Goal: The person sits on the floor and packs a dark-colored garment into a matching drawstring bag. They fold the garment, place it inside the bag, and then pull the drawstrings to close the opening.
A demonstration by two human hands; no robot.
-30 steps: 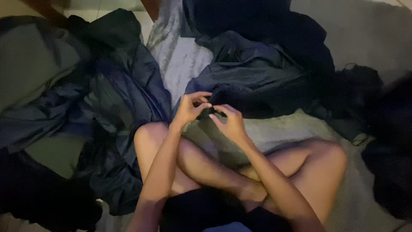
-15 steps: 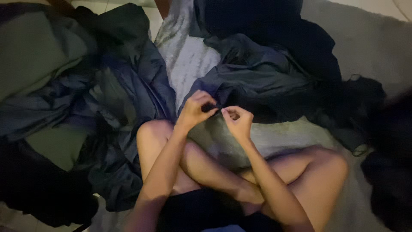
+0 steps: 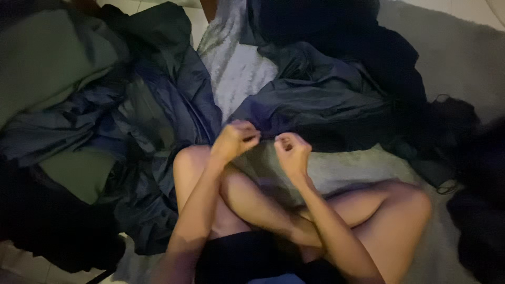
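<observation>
Evidently both hands, left (image 3: 234, 141) and right (image 3: 292, 151), are curled shut, pinching the near edge of the grey-green cloth (image 3: 336, 171) just beneath them. It looks light, limp, thin; best gripped along that hem.

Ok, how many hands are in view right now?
2: the left hand and right hand, both closed, close together at the edge of the dark blue fabric above the crossed legs.

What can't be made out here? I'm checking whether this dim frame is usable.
Head view:
- What the left hand and right hand pinch: blurred, hidden by curled fingers.
- Black pile: cut off by right edge, too dark.
- Dark cloth: its kind lost in folds.
</observation>
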